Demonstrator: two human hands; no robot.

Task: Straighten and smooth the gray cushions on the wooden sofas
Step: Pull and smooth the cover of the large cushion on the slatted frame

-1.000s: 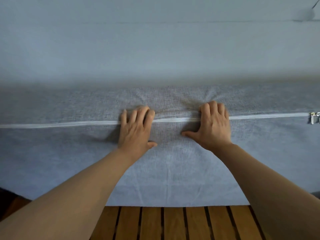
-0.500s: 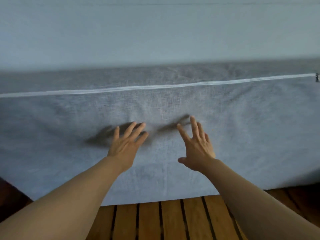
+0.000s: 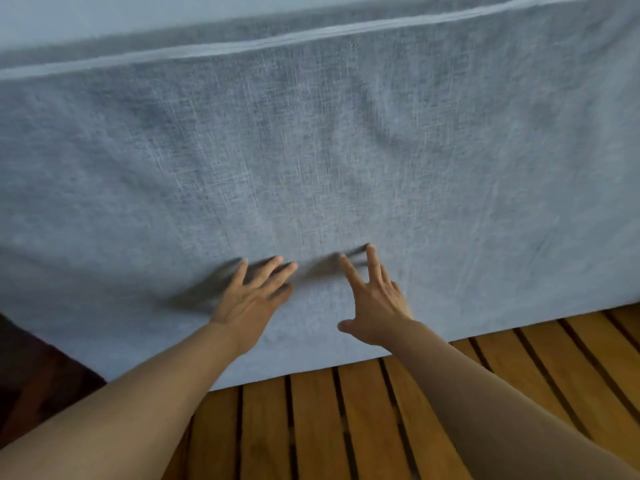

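Both hands out flat over the gray cushion (image 3: 311,150), fingers spread, holding nothing. Left hand (image 3: 254,297) and right hand (image 3: 375,306) sit side by side near its lower edge; wooden slats (image 3: 346,427) show just below the wrists.

Pale wall (image 3: 86,15) at the top, dark floor (image 3: 38,368) at lower left, soft dim daylight.

Gray cushion (image 3: 311,150) — coarse, matt woven cloth; sofa slats (image 3: 346,427) — smooth, warm-toned wood.
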